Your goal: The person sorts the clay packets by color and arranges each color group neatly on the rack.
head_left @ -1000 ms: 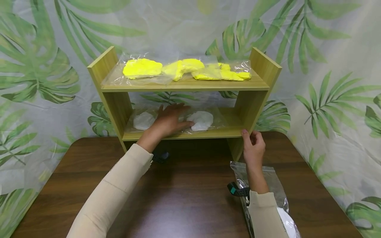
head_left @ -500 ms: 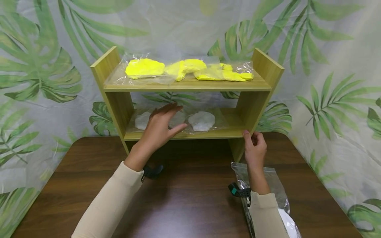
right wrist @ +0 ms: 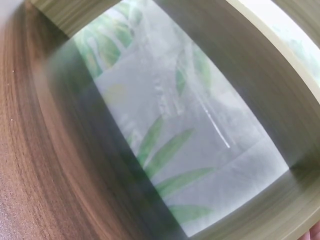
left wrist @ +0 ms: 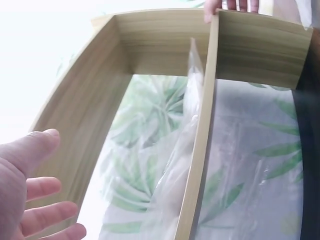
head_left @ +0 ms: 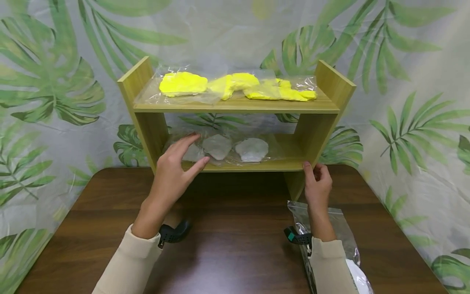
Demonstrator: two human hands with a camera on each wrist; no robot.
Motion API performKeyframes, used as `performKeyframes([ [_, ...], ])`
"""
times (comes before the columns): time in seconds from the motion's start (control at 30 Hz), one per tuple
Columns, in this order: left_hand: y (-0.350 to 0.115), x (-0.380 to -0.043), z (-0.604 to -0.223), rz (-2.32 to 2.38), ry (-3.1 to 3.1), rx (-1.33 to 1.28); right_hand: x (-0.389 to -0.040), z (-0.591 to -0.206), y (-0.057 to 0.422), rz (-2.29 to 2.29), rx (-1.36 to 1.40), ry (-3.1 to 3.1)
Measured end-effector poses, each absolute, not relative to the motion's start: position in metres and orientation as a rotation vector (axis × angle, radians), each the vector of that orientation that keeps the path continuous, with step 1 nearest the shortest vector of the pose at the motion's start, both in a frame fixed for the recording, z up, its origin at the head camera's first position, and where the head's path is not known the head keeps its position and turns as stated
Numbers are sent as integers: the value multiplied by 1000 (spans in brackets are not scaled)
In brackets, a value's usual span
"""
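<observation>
A small two-tier wooden shelf (head_left: pixel 220 166) stands on the table. On its lower board, clear bags hold white lumps: one at the right (head_left: pixel 251 150), a middle lump (head_left: pixel 217 147) and a left one (head_left: pixel 193 153) partly behind my left hand. My left hand (head_left: pixel 169 175), fingers spread and thumb apart, is in front of that board's left end and holds nothing. My right hand (head_left: pixel 318 183) grips the shelf's right side where the lower board meets it, thumb on the front edge. Left wrist view shows my left fingers (left wrist: pixel 45 210) apart from the shelf.
Several clear bags with yellow pieces (head_left: pixel 183 83) lie along the upper board. A zip bag (head_left: pixel 341 224) with something white inside lies under my right forearm. The dark wooden table (head_left: pixel 235 245) reaches back to a leaf-print cloth (head_left: pixel 227 28).
My left hand has drawn back leftward and down from the middle bag, uncovering the middle white lump. My right hand keeps its grip on the shelf. The view has shifted slightly.
</observation>
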State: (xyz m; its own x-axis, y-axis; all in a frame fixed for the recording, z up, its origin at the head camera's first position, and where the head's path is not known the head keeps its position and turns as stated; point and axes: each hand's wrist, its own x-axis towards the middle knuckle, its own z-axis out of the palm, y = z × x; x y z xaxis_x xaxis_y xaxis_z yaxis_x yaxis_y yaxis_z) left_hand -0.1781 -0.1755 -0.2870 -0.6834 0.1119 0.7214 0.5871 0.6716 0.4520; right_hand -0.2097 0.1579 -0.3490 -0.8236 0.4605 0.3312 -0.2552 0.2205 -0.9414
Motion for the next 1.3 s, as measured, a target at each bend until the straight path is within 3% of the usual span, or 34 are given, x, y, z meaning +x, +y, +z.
performKeyframes([
  [0.83,-204,-147,-283,-1178,-1775,-162,-215,-354,159,1644,-184,-1924],
  [1.3,-241,-166,-310,-1210,-1720,49,-236,-382,172,1638,-189,-1877],
])
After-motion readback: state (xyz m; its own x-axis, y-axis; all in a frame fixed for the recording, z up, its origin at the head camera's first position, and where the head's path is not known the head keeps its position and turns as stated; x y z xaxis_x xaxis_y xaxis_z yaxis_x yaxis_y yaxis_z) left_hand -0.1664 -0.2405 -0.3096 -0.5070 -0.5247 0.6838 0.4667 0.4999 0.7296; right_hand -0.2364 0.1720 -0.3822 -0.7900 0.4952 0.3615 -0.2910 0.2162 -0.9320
